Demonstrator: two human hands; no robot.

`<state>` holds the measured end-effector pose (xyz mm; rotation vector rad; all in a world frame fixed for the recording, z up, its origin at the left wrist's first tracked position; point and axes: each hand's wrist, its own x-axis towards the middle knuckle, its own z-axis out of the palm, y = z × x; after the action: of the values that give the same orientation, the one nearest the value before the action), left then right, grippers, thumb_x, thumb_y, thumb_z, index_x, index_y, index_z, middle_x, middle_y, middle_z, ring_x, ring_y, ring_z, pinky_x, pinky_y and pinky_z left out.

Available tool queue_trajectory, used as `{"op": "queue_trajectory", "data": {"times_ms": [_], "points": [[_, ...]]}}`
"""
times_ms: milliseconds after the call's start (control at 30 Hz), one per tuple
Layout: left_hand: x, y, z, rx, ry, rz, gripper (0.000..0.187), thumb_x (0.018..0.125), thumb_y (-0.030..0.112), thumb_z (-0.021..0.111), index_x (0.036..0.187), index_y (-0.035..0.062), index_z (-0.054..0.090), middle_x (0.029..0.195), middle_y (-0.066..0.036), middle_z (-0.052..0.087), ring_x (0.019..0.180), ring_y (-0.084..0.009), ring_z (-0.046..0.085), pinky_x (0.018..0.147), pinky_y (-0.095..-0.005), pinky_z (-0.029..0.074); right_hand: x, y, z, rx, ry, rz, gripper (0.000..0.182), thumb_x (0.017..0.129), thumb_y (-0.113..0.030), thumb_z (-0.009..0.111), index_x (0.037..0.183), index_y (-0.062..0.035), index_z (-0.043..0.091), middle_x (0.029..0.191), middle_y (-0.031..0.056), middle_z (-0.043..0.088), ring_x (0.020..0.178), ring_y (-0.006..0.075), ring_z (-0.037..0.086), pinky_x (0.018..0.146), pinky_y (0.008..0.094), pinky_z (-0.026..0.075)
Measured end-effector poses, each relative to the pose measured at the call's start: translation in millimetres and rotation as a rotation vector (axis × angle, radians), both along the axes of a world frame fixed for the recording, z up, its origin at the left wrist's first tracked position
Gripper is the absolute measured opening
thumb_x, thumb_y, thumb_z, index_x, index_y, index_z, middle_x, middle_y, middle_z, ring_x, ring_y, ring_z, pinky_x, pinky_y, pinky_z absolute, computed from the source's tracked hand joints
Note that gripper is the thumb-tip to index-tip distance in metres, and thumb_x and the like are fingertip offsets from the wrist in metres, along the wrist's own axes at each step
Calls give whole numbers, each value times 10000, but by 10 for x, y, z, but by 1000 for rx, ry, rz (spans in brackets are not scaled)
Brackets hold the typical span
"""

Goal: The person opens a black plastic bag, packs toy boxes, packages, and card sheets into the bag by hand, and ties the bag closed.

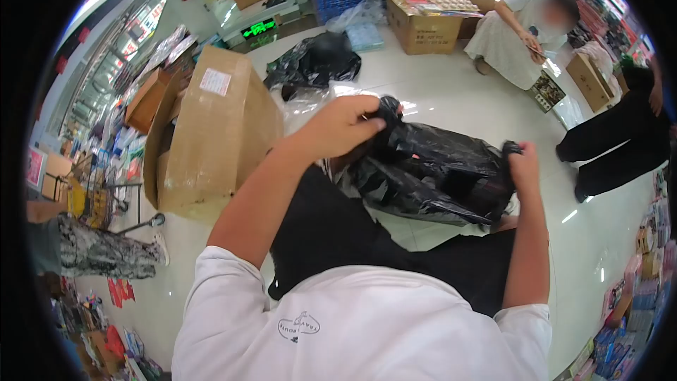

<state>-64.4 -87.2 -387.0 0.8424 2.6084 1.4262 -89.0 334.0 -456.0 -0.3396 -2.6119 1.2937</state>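
Observation:
A large black plastic bag point(437, 169) lies on the tiled floor between my knees, its sides wrinkled and shiny. My left hand point(352, 121) grips a bunched end of it at the bag's left. At the right end, my right hand point(522, 164) is closed around another gathered black piece of the same bag. The plastic stretches between both hands. What is inside the bag cannot be made out.
A tall open cardboard box point(218, 120) stands at my left, near another black bag point(317, 60). A person point(522, 35) crouches by a carton point(423, 28); another in black trousers point(617, 134) stands right. Patterned trousers point(106, 247) show at left. Goods point(635, 310) line the lower right.

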Motion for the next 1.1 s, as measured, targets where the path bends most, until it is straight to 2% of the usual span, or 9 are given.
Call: {"op": "queue_trajectory", "data": {"times_ms": [33, 167, 333, 467, 567, 800, 900, 967, 1100], "points": [[69, 230, 229, 30, -57, 1, 267, 937, 38, 648, 1202, 24, 678, 948, -7, 702, 835, -64, 585, 775, -254, 484, -28, -170, 61, -1, -29, -2, 324, 754, -143, 652, 1026, -14, 532, 828, 111, 593, 765, 237, 577, 708, 373, 487], [-277, 655, -209, 57, -190, -55, 237, 849, 78, 749, 1081, 31, 733, 940, -106, 747, 846, -134, 661, 803, -288, 508, -220, -429, -449, -19, -29, -73, 314, 704, -66, 648, 969, -20, 487, 820, 173, 593, 749, 303, 587, 708, 405, 487], [-482, 948, -874, 182, -448, -6, 166, 844, -9, 764, 1009, 4, 751, 891, -21, 728, 804, -60, 632, 725, -217, 502, -144, -673, -688, 142, 15, 76, 260, 692, -63, 656, 869, -27, 468, 754, 215, 553, 723, 407, 560, 673, 428, 459], [-676, 1024, -1200, 241, -506, -36, 147, 848, -7, 757, 994, -6, 742, 854, -17, 706, 767, -60, 611, 693, -228, 494, -310, -720, -453, 118, 23, 86, 244, 709, -103, 676, 733, 3, 458, 663, 202, 521, 630, 390, 519, 602, 426, 432], [-846, 1107, -1092, 222, -281, -17, 152, 845, 3, 759, 994, -13, 734, 837, -23, 697, 753, -55, 598, 677, -234, 489, -366, -812, -344, 85, -67, 110, 232, 740, -107, 673, 726, 0, 467, 659, 199, 524, 621, 398, 502, 587, 431, 422], [-1092, 1107, -1029, 291, -361, 48, 123, 874, 83, 756, 961, 6, 714, 825, 24, 658, 751, -36, 568, 665, -225, 463, -506, -1143, -340, 171, -20, 259, 236, 788, -107, 699, 789, -15, 481, 688, 202, 547, 660, 405, 546, 611, 444, 428], [-1110, 1009, -1021, 196, -392, -11, 105, 884, 93, 752, 951, 18, 721, 851, 47, 651, 768, -29, 552, 680, -225, 454, -571, -1246, -255, 172, 39, 268, 211, 735, -2, 675, 819, -32, 484, 723, 169, 572, 725, 395, 575, 645, 451, 439], [-1094, 972, -1002, 317, -501, -100, 144, 885, 88, 751, 1007, 20, 717, 889, 42, 660, 798, -33, 558, 728, -223, 465, -626, -1239, -254, 247, 360, 248, 234, 684, 81, 625, 820, -53, 490, 784, 124, 593, 790, 376, 583, 678, 446, 449], [-1011, 945, -1021, 494, -597, -185, 208, 887, 85, 747, 1076, 13, 698, 945, 27, 667, 861, -39, 562, 795, -220, 471, -630, -1221, -255, 180, 202, 202, 276, 635, 115, 596, 805, -57, 463, 863, 97, 598, 810, 355, 565, 704, 433, 446]]}}
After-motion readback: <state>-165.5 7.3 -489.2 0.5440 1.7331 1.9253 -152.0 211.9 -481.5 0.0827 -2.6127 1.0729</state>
